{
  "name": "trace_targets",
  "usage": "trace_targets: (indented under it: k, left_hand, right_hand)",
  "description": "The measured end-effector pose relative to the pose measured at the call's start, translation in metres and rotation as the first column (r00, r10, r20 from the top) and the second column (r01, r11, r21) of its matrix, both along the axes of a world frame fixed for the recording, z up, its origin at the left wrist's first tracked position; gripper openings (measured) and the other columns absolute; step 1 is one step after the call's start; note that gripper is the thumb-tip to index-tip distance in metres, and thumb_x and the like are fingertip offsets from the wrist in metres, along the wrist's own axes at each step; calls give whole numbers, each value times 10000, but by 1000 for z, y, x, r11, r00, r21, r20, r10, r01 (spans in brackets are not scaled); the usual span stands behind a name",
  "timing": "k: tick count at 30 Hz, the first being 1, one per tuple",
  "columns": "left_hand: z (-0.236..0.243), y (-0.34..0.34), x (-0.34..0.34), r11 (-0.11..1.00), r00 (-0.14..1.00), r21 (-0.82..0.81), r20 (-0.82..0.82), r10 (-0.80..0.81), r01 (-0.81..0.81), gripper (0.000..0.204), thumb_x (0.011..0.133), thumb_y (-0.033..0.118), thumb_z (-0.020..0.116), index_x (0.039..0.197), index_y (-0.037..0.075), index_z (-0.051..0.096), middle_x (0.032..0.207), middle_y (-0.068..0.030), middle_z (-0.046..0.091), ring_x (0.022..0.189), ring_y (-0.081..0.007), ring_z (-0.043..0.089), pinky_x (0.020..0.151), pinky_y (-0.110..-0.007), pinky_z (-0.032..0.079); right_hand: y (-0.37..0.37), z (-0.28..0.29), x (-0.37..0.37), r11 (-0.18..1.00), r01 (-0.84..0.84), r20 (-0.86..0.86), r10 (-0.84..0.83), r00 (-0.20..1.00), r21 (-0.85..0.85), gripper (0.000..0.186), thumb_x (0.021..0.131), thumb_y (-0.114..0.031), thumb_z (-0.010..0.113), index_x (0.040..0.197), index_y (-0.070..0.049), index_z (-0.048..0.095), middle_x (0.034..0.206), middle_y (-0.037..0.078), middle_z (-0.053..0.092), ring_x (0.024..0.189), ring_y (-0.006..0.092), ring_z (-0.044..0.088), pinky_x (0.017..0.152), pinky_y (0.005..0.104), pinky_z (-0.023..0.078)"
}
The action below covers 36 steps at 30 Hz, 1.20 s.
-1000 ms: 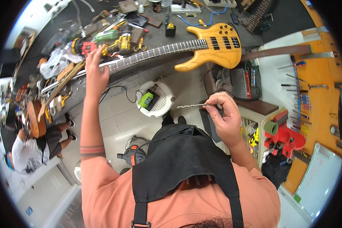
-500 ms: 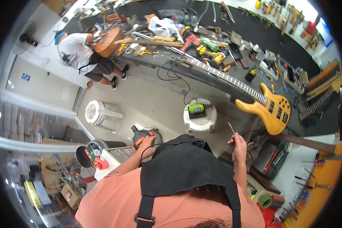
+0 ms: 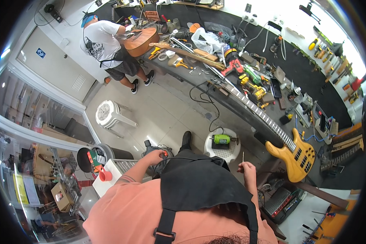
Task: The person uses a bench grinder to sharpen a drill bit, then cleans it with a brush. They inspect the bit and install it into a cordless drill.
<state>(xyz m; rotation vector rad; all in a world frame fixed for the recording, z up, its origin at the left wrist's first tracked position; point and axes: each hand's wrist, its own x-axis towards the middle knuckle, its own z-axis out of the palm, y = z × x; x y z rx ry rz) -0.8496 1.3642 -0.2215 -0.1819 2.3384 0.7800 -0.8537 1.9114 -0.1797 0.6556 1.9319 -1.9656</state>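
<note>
Left hand [image 3: 155, 157] has quit the bench [image 3: 187, 76] (grip unclear); right fingers [image 3: 245, 165] pinch a drill bit [image 3: 243, 156].

Right of a vacuum [image 3: 151, 148], a stool [image 3: 233, 152] is bearing a tool [image 3: 221, 139]. A bass [image 3: 295, 157] is lining the table's [image 3: 324, 180] near edge.

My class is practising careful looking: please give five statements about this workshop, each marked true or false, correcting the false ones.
1. The right hand holds a thin rod-like tool. True.
2. The bass guitar stands upright against the wall. False: it lies on the bench.
3. A white stool bears a green power tool. True.
4. The co-worker wears a red shirt. False: the shirt is white.
5. The left hand is on the bass guitar. False: it is near a dark floor machine.
</note>
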Motion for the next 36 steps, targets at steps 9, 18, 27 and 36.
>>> trace_targets:
  k: [9,18,27,36]
  left_hand:
    - [-59,-148,-310,989,975,-130,-217,47,-76,426,870,94,629,1289,74,703,1042,-174,748,1023,-352,716,925,-429,565]
    - [-37,-61,-636,862,508,-401,-696,-507,311,449,915,21,588,1357,94,620,1334,-135,640,1149,-347,672,972,-465,570]
    - [-17,-66,-676,508,250,-605,-461,-851,613,275,838,23,657,1094,81,574,1108,-118,582,1040,-333,668,821,-463,583]
    - [154,-60,-541,842,381,-155,-839,-389,517,333,1001,63,659,1333,79,688,1177,-128,668,992,-287,720,884,-352,590]
  right_hand:
    - [-84,-63,-66,949,25,315,-129,940,314,261,980,-217,653,829,-10,607,760,80,668,682,195,686,658,331,533]
    - [-219,11,-190,925,66,155,-132,979,374,238,999,-153,640,846,28,621,769,84,661,686,159,628,687,336,527]
    - [-273,139,-287,938,156,-3,-163,987,309,210,1023,-159,634,912,12,584,805,49,644,753,117,594,706,302,485]
    - [-238,141,-247,939,86,-85,-61,995,333,222,1007,-166,613,888,9,545,742,94,559,671,167,509,640,350,438]
